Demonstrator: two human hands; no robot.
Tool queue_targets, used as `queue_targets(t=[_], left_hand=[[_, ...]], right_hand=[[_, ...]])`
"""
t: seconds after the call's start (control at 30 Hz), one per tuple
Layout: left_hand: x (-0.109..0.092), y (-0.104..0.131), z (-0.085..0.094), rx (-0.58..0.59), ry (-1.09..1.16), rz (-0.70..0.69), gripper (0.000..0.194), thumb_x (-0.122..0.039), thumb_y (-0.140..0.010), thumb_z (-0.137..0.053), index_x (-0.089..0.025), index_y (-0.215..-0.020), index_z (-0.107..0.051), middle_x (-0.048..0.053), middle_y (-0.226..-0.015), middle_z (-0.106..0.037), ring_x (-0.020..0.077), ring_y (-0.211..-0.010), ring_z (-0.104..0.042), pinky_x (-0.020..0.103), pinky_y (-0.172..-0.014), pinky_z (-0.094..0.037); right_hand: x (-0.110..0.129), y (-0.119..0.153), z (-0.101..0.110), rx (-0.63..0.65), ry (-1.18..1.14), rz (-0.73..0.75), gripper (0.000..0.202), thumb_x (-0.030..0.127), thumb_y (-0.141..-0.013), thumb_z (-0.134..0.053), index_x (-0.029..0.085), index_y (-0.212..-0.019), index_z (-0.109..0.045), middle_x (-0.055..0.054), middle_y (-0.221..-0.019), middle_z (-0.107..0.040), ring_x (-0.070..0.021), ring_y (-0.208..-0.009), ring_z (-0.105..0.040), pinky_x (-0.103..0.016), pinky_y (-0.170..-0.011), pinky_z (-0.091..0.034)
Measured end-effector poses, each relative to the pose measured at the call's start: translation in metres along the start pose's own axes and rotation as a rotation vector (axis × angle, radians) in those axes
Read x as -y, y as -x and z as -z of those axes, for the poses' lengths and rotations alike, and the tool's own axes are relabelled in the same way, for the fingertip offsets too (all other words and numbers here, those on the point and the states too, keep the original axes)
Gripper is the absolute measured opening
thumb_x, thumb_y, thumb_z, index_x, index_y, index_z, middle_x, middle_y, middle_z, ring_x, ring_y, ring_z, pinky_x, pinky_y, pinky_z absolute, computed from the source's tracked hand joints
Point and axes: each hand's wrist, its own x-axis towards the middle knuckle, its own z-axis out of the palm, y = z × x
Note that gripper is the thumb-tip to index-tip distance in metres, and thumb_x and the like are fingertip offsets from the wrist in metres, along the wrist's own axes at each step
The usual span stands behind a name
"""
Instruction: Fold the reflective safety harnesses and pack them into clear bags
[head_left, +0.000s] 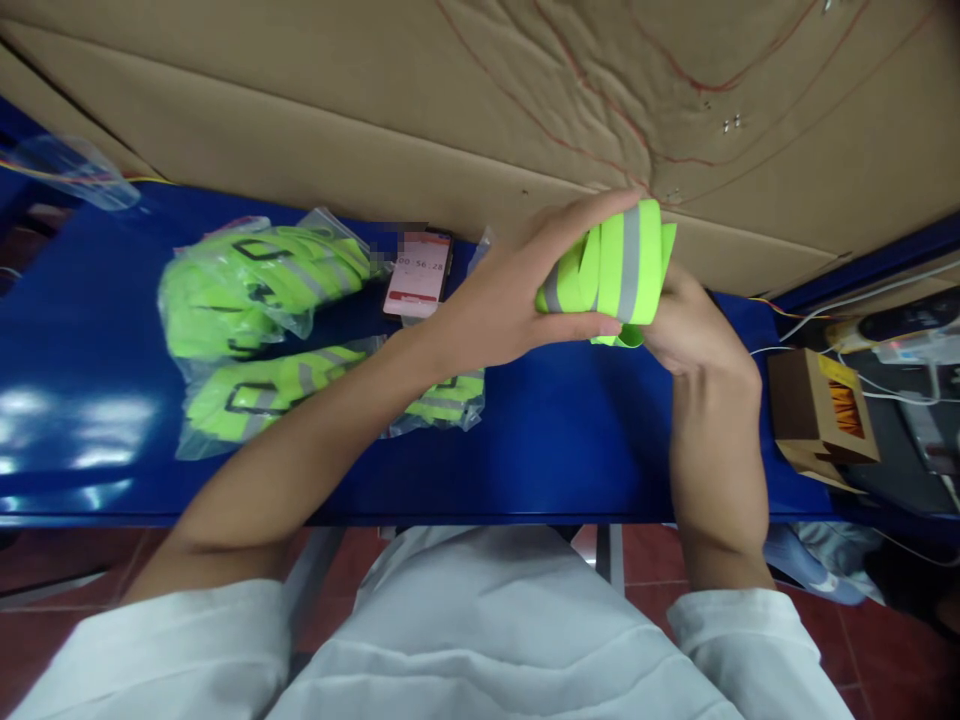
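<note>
A neon yellow-green reflective strap [607,265] with silver-grey stripes is bunched in loops above the table. My left hand [540,270] is closed around its left side, thumb in front and fingers over the top. Against the right side of the loops is my right hand [671,315], bent at the wrist; its fingers are hidden behind the strap. A short end of the strap hangs below. To the left, several clear plastic bags [247,285] of similar neon straps with black parts lie on the blue table [555,440], some partly behind my left forearm.
A phone [418,275] showing a running timer leans near the cardboard-covered back wall [337,130]. At the far left lies a clear plastic cup [94,170]. An open cardboard box [817,405] and white cables stand to the right. The table's front edge runs close to my body.
</note>
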Motion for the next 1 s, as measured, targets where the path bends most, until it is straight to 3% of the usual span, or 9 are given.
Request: queue_targets(t=[0.23,0.37,0.47,0.57,0.7,0.8,0.87,1.0], left_hand=[[-0.011,0.002,0.004,-0.069,-0.087,-0.027,0.067,-0.040,-0.088,-0.081,-0.020,-0.145,-0.052,0.010,-0.148,-0.063,0.0270,-0.137,-0.060,0.041,-0.119,-0.048],[-0.016,0.003,0.001,-0.107,-0.217,-0.011,0.068,-0.049,-0.093,-0.074,-0.028,-0.151,-0.047,0.009,-0.152,-0.059,0.0305,-0.141,-0.056,0.048,-0.122,-0.044],[-0.014,0.003,-0.002,-0.170,-0.316,-0.013,0.067,-0.054,-0.094,-0.070,-0.036,-0.153,-0.043,0.008,-0.153,-0.056,0.0324,-0.145,-0.051,0.052,-0.125,-0.038],[-0.007,0.003,-0.002,-0.241,-0.391,-0.087,0.065,-0.054,-0.096,-0.067,-0.035,-0.153,-0.043,0.009,-0.150,-0.057,0.0322,-0.143,-0.052,0.050,-0.124,-0.039],[0.004,0.004,0.012,-0.322,-0.473,-0.176,0.074,-0.063,-0.094,-0.064,-0.028,-0.155,-0.041,0.011,-0.153,-0.054,0.0355,-0.144,-0.049,0.051,-0.124,-0.035],[0.004,0.005,0.019,-0.349,-0.551,-0.156,0.082,-0.069,-0.092,-0.063,-0.022,-0.155,-0.043,0.013,-0.155,-0.053,0.0373,-0.145,-0.049,0.053,-0.124,-0.034],[0.001,0.006,0.014,-0.322,-0.569,-0.108,0.074,-0.063,-0.094,-0.064,-0.020,-0.153,-0.049,0.015,-0.155,-0.054,0.0364,-0.146,-0.049,0.052,-0.122,-0.036],[0.003,0.008,-0.012,-0.207,-0.522,-0.030,0.061,-0.046,-0.096,-0.065,-0.028,-0.152,-0.051,0.014,-0.161,-0.047,0.0410,-0.145,-0.046,0.059,-0.121,-0.032]], right_hand=[[0.007,0.003,0.008,0.095,-0.008,-0.058,0.024,0.033,-0.071,-0.092,0.027,-0.087,-0.076,0.001,-0.099,-0.081,-0.0280,-0.109,-0.075,-0.044,-0.095,-0.066],[0.005,-0.001,0.000,0.076,-0.142,-0.031,0.028,0.043,-0.070,-0.093,0.028,-0.087,-0.076,-0.001,-0.101,-0.081,-0.0280,-0.107,-0.076,-0.044,-0.094,-0.066],[0.001,-0.008,-0.013,-0.082,-0.211,-0.011,0.036,0.054,-0.065,-0.093,0.030,-0.083,-0.074,0.000,-0.099,-0.081,-0.0292,-0.111,-0.075,-0.044,-0.096,-0.066],[-0.002,-0.012,-0.022,-0.166,-0.205,0.023,0.039,0.064,-0.072,-0.084,0.030,-0.086,-0.072,0.000,-0.101,-0.081,-0.0298,-0.119,-0.072,-0.046,-0.098,-0.065],[0.007,-0.007,-0.020,-0.100,-0.194,-0.001,0.041,0.072,-0.084,-0.067,0.032,-0.097,-0.072,-0.002,-0.109,-0.080,-0.0284,-0.130,-0.068,-0.042,-0.102,-0.063],[0.019,0.000,-0.021,-0.009,-0.203,-0.028,0.056,0.080,-0.091,-0.046,0.033,-0.104,-0.072,-0.002,-0.118,-0.078,-0.0270,-0.134,-0.065,-0.041,-0.106,-0.061],[0.022,0.002,-0.026,-0.005,-0.218,0.007,0.052,0.076,-0.093,-0.052,0.032,-0.111,-0.072,-0.001,-0.125,-0.076,-0.0259,-0.133,-0.065,-0.041,-0.109,-0.059],[0.005,-0.002,-0.036,-0.179,-0.140,0.018,0.041,0.058,-0.088,-0.076,0.028,-0.115,-0.071,-0.001,-0.124,-0.077,-0.0249,-0.123,-0.071,-0.040,-0.108,-0.059]])
